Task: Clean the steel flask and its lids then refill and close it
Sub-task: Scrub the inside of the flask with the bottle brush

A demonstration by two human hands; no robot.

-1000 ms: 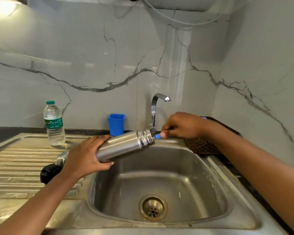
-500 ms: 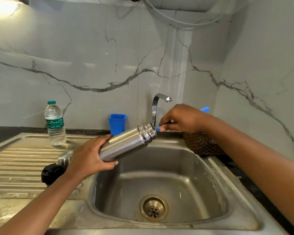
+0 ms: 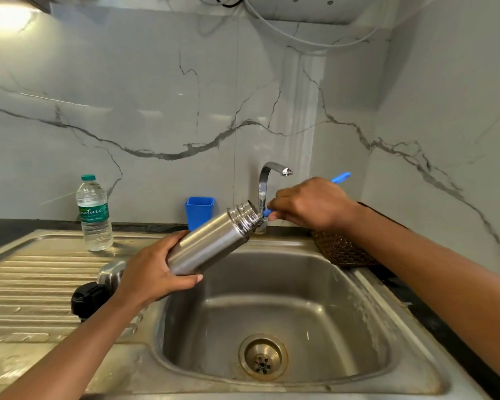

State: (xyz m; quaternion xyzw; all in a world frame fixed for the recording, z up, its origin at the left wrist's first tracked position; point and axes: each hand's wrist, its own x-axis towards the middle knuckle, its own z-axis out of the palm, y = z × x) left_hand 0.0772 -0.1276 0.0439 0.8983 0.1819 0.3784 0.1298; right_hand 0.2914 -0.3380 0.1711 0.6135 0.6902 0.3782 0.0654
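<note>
My left hand (image 3: 153, 274) grips the lower body of the steel flask (image 3: 211, 241), which is tilted over the sink with its open threaded mouth pointing up and right. My right hand (image 3: 309, 204) holds a blue-handled brush (image 3: 340, 178) at the flask's mouth; the handle end sticks out behind the hand and the brush head is hidden inside the flask. On the draining board by my left wrist lie a black lid (image 3: 88, 297) and a steel cap (image 3: 111, 274).
The steel sink basin (image 3: 344, 307) with a brass drain (image 3: 262, 357) lies below. A tap (image 3: 267, 176) stands behind the flask. A water bottle (image 3: 94, 215) and a blue cup (image 3: 199, 212) stand at the back; a dark woven basket (image 3: 341, 249) sits at right.
The flask's mouth has tilted upward and both hands have risen a little. The brush handle now shows higher behind my right hand.
</note>
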